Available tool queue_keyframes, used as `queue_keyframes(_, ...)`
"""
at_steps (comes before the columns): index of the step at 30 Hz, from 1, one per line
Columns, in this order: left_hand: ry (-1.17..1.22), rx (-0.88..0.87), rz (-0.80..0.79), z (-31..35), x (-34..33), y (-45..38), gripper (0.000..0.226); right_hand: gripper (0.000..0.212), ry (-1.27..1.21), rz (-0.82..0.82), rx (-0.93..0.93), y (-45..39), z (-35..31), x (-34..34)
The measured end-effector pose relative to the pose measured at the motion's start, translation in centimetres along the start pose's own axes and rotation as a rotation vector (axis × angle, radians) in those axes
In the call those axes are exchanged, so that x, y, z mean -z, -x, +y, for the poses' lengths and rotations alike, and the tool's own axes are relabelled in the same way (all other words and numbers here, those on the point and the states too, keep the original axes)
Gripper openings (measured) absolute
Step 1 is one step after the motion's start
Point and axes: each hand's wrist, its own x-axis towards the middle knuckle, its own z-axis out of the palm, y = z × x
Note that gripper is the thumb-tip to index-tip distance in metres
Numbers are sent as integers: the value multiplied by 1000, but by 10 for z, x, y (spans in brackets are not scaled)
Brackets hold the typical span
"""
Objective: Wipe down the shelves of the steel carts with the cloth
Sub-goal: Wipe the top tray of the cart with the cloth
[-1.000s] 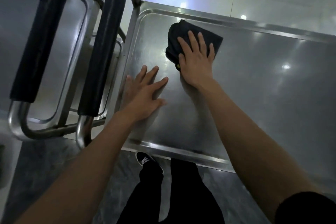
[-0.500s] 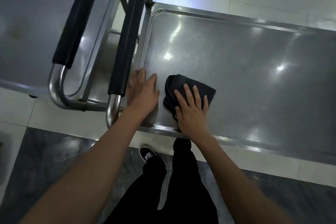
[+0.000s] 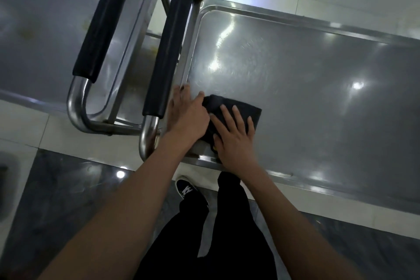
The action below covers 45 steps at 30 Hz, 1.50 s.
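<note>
2 hands (image 3: 189, 118) over cloth (image 3: 244, 109) (half hidden)

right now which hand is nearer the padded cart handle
Left. The left hand rests on the shelf's corner right beside the handle; the right hand lies flat on the cloth, farther away.
</note>
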Motion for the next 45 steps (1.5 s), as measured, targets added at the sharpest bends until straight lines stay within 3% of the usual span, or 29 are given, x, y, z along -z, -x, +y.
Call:
queue_keyframes(8, -47, 23, 69, 13, -1, -7, 49, 57, -23, -84, -10, -122, 37, 31)
queue_keyframes(23, -103, 113, 5, 25, -3, -25, 57, 54, -18, 0, 45, -277, 74, 67)
queue_keyframes(28, -148, 105, 2, 18, -5, -21, 60, 52, -32, 22, 50, -239, 65, 58)
queue_keyframes(37, -15, 83, -30, 11, -4, -20, 62, 47, -90, 15, 45, -82, 63, 42)
queue_keyframes(42, -169, -74, -17, 17, -6, 10, 39, 43, -135, 73, -27, 9, 53, 33)
queue_keyframes(45, -136, -162, -41, 22, -16, 42, 34, 38, -132, 102, -77, 40, 44, 33)
